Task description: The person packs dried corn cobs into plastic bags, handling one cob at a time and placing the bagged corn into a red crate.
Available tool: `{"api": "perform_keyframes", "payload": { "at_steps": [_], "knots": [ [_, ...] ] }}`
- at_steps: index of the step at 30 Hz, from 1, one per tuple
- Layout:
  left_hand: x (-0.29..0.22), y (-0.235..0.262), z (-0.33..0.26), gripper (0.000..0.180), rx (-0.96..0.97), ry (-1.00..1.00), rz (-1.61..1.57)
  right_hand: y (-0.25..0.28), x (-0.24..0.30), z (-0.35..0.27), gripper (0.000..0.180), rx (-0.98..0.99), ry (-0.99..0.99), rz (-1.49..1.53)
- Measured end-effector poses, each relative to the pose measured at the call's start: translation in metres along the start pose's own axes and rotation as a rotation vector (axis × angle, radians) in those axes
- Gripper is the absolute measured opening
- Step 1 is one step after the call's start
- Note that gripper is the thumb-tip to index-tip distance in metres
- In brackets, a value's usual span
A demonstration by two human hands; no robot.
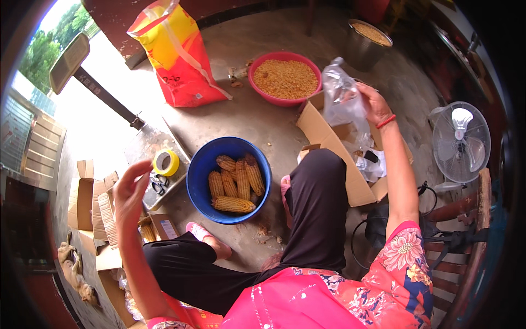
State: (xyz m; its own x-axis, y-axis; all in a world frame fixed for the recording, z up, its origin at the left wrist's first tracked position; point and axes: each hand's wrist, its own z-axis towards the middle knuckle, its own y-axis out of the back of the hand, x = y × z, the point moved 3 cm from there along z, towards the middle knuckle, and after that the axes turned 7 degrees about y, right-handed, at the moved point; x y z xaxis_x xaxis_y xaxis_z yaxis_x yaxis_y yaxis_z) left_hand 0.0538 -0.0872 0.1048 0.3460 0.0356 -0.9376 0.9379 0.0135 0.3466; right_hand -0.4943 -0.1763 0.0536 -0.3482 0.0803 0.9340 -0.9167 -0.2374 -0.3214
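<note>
My right hand point(374, 104) grips a crumpled clear plastic bag point(344, 104) above an open cardboard box point(323, 134). More plastic lies inside that box. My left hand point(129, 193) is raised at the left with nothing in it, its fingers stretched and apart. Near it, a roll of yellow tape point(175, 163) and dark-handled scissors point(159, 185) rest on the platform scale point(181, 143). Between my hands and in front of my knees stands a blue bucket point(198, 204), with several corn cobs point(242, 178) in it.
A pink basin point(256, 89) of corn kernels, a red-yellow sack point(183, 71) and a metal pot point(359, 52) stand farther off. At right are a fan point(461, 142) and a wooden chair point(482, 219). Cardboard boxes point(82, 203) and a lying animal point(76, 274) are at left.
</note>
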Motion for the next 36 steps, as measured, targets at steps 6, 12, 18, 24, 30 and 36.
{"api": "perform_keyframes", "payload": {
  "at_steps": [6,12,18,24,30,36],
  "knots": [
    [-0.003,-0.049,0.024,0.087,0.379,-0.072,-0.200,-0.228,-0.020,0.057,0.027,0.549,-0.147,0.012],
    [0.021,-0.039,0.018,0.025,0.147,0.097,-0.655,-0.312,-0.069,0.083,0.017,0.848,-0.143,0.022],
    [0.030,-0.003,0.016,0.017,-0.086,0.159,-0.145,-0.294,-0.105,0.095,0.040,0.656,-0.166,-0.311],
    [0.028,-0.023,0.013,0.021,-0.067,0.197,-0.074,-0.330,-0.116,0.062,0.081,0.681,0.188,-0.626],
    [0.035,-0.019,0.018,0.025,0.016,0.241,-0.319,-0.299,-0.132,0.080,0.035,0.290,0.214,-0.708],
    [0.043,-0.012,0.024,0.032,-0.011,0.382,-0.446,-0.290,-0.135,0.061,0.092,0.739,0.076,-0.702]
  ]
}}
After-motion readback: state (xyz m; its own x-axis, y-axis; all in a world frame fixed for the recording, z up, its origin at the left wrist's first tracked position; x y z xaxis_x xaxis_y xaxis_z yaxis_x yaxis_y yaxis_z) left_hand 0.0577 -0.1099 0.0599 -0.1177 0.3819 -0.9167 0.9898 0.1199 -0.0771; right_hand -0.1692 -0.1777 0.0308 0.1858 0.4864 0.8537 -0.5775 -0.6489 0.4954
